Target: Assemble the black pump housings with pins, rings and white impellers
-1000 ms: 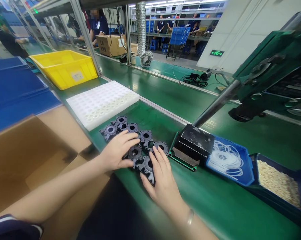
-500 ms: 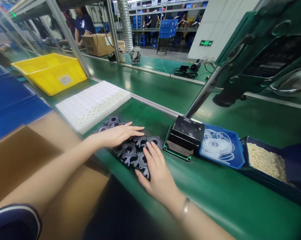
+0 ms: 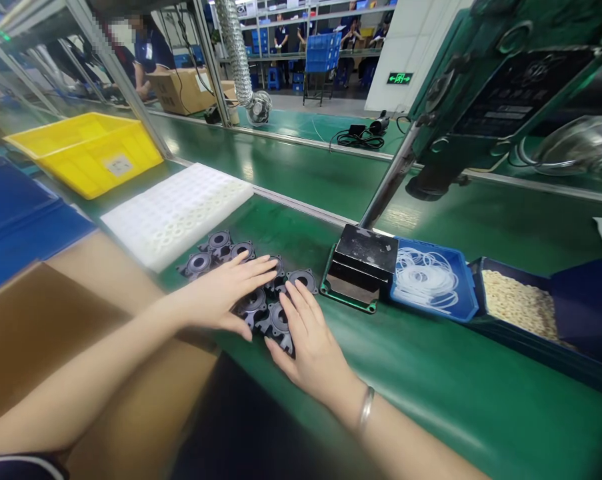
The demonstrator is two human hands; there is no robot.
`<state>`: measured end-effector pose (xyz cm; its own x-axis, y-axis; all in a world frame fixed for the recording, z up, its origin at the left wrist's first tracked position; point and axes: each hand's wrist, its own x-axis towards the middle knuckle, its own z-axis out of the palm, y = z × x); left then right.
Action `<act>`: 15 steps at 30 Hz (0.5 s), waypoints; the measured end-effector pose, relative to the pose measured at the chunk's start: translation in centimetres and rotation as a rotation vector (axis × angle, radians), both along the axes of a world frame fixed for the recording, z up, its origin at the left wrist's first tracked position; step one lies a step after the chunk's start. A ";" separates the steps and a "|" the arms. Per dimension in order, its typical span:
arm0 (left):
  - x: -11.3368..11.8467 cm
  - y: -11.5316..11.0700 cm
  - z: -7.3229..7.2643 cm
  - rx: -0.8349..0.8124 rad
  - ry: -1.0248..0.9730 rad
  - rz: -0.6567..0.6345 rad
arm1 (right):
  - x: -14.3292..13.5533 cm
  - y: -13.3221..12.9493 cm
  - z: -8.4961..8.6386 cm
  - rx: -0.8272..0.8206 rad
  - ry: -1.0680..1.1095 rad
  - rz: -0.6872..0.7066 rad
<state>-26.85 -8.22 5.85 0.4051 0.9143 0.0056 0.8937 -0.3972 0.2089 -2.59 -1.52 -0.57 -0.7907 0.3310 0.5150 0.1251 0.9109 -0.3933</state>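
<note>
Several black ring-topped housings point(image 3: 219, 241) stand close together on the green bench point(image 3: 431, 387). Across the middle of the group lies my left hand point(image 3: 225, 287), palm down, its fingers spread and its thumb on the near side. My right hand point(image 3: 308, 333) rests against the right end, fingers stretched over the nearest housings and thumb along their front edge. Both hands touch the parts, and neither is closed around one. Some housings are partly hidden beneath my fingers. A silver bangle point(image 3: 367, 408) circles my right wrist.
Right of the housings stands a press with a black block base point(image 3: 365, 252). Beyond it are a blue tray point(image 3: 468, 293) of clear rings and a bin of small cream pieces point(image 3: 518, 303). A white foam tray point(image 3: 175, 207), yellow bin point(image 3: 91, 157) and cardboard box point(image 3: 45, 333) are leftward.
My left hand has slid back toward me over the housings, uncovering the far ones, and its thumb now shows. My right hand stays at the right end. The camera view has shifted slightly.
</note>
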 end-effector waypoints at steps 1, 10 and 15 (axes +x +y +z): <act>0.2 -0.3 -0.2 0.006 0.020 -0.010 | 0.0 0.0 0.0 0.002 0.003 0.002; 0.6 -0.8 -1.8 0.083 0.076 -0.002 | 0.0 -0.2 0.0 0.036 0.009 -0.007; 0.6 -0.8 -1.9 0.092 0.081 -0.004 | 0.0 -0.2 0.0 0.037 0.020 0.008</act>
<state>-26.21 -8.99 3.94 0.4114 0.9097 0.0566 0.9045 -0.4151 0.0980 -2.62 -1.71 -0.58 -0.7827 0.3046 0.5428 0.1099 0.9260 -0.3612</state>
